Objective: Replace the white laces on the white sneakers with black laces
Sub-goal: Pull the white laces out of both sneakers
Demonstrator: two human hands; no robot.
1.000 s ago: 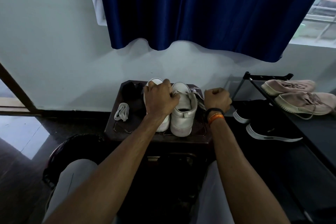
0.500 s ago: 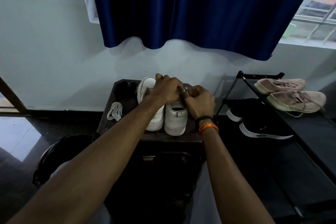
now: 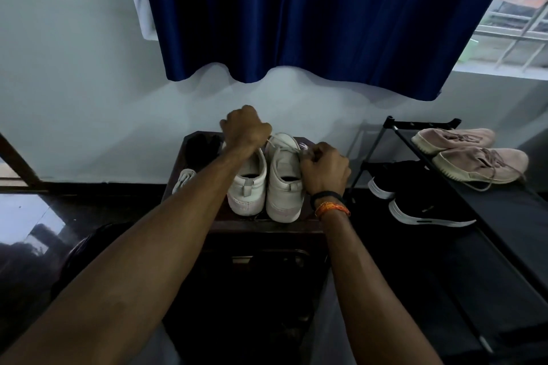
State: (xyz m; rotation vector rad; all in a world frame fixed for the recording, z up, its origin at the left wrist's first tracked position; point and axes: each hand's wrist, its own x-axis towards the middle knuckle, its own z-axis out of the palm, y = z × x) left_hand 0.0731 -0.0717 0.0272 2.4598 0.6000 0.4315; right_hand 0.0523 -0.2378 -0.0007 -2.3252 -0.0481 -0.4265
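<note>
Two white sneakers stand heel-toward-me on a small dark table (image 3: 284, 225): the left sneaker (image 3: 247, 187) and the right sneaker (image 3: 284, 184). A white lace (image 3: 281, 144) stretches taut across the right sneaker's front between my hands. My left hand (image 3: 244, 127) is raised over the left sneaker's toe, fingers curled on one lace end. My right hand (image 3: 324, 167) sits beside the right sneaker and pinches the other end. A removed white lace bundle (image 3: 184, 179) lies at the table's left. A dark heap (image 3: 203, 147), possibly black laces, lies at the back left.
A black shoe rack (image 3: 421, 139) stands to the right with a pink pair (image 3: 471, 154) on top and black sneakers (image 3: 415, 201) below. A blue curtain (image 3: 320, 15) hangs over the white wall behind. A dark round object (image 3: 80, 249) sits on the glossy floor at left.
Both hands were together over the right sneaker's front half a second ago. Now my left hand has pulled up and left, my right hand back and right, drawing the white lace out.
</note>
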